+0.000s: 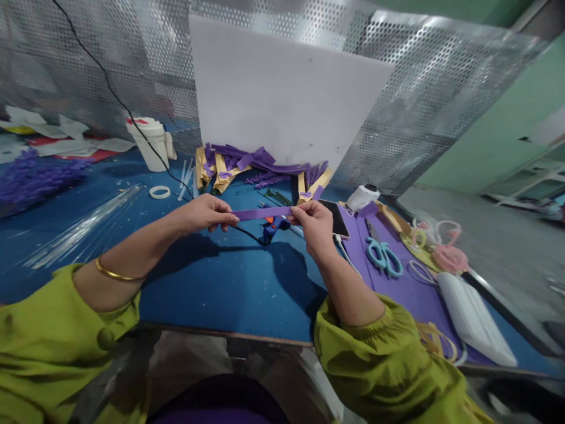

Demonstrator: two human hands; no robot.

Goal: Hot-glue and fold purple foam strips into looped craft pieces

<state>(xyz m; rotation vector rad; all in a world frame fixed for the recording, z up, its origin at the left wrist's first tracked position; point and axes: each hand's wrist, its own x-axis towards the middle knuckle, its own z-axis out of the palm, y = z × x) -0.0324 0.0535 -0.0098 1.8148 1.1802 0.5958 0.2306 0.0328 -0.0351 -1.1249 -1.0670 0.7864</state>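
A narrow purple strip is stretched level between my two hands above the blue table. Its left end is pinched by my left hand, thumb against fingers. My right hand pinches the other end the same way. Behind and below the strip lies a blue glue gun with an orange part, partly hidden by the strip. Past my hands, small lavender bunches in tan wrapping lean near the white board, with purple strips lying over them.
Light-blue scissors rest on a purple sheet at right, near a dark-screened phone and a white pack. At left are a white cup, a tape roll, clear sticks and lavender. A white board stands behind.
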